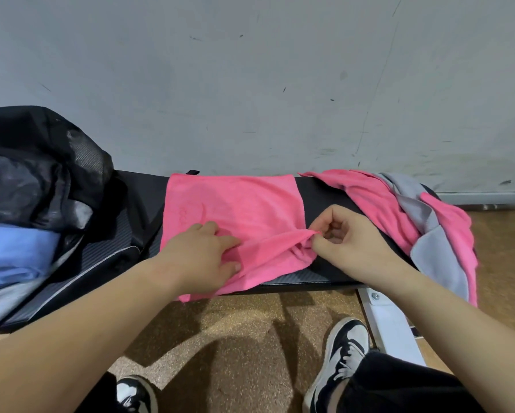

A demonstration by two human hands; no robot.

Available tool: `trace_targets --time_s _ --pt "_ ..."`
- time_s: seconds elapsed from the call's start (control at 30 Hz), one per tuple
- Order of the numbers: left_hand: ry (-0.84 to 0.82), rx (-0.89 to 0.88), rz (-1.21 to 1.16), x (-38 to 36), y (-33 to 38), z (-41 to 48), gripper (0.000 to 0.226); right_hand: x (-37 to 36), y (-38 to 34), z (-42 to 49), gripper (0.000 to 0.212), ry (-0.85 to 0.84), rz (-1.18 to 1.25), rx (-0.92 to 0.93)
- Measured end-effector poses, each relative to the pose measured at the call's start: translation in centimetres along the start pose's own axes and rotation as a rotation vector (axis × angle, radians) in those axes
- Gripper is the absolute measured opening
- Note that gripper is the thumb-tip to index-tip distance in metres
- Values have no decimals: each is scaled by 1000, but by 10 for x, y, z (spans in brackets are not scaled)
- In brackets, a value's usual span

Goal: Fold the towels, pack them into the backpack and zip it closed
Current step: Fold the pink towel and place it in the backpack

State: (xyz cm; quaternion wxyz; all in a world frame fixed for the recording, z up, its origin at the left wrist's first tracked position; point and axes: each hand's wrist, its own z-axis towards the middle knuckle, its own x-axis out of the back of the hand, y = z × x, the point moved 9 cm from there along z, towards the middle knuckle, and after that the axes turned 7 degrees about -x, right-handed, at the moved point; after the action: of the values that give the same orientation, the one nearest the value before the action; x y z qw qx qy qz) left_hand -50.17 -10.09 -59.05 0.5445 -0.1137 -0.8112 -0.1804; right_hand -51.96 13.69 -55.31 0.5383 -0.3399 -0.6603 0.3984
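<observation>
Folding in hand: a flat pink microfibre towel (235,204) lies on the black padded tabletop (324,198), between the open black backpack (41,162) and a heap of pink and grey towels (429,222). The left hand (199,254) pinches a raised crease between thumb and nearly straight fingers (229,240); the right hand (348,242), tightly curled, pinches the towel's right edge. The next move likely calls for carrying that edge squarely across.

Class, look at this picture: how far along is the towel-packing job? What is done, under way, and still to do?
Done: a folded blue towel already lies in the open backpack. In hand: the left hand and right hand pinch a pink towel spread on the bench, mid-fold. Left: the crumpled pink and grey pile on the right is unfolded, and the backpack is not yet zipped.
</observation>
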Motion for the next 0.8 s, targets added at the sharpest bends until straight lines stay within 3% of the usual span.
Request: trace_targets --time_s 0.17,0.3,0.37,0.5,0.6,0.7,0.8 --pt "0 -18 -41 1 3 -6 82 6 -3 -3 20 60 -4 -21" --pt "-23 -33 -2 -5 7 -18 111 7 4 -8 25 108 -298 -60" --pt "-2 -42 46 -11 8 -24 111 1 4 -13 24 61 -473 -61" --pt "56 -128 -20 -13 2 -35 98 -19 11 -26 24 -122 -515 -130" --pt "138 -169 -99 -5 -10 -48 85 -21 9 -27 22 -108 -528 -88" --pt "263 -199 -96 2 -26 -62 46 -27 2 -28 19 -152 -528 8" --pt "283 -223 -106 3 -39 -74 11 -38 0 -32 27 -281 -602 56"
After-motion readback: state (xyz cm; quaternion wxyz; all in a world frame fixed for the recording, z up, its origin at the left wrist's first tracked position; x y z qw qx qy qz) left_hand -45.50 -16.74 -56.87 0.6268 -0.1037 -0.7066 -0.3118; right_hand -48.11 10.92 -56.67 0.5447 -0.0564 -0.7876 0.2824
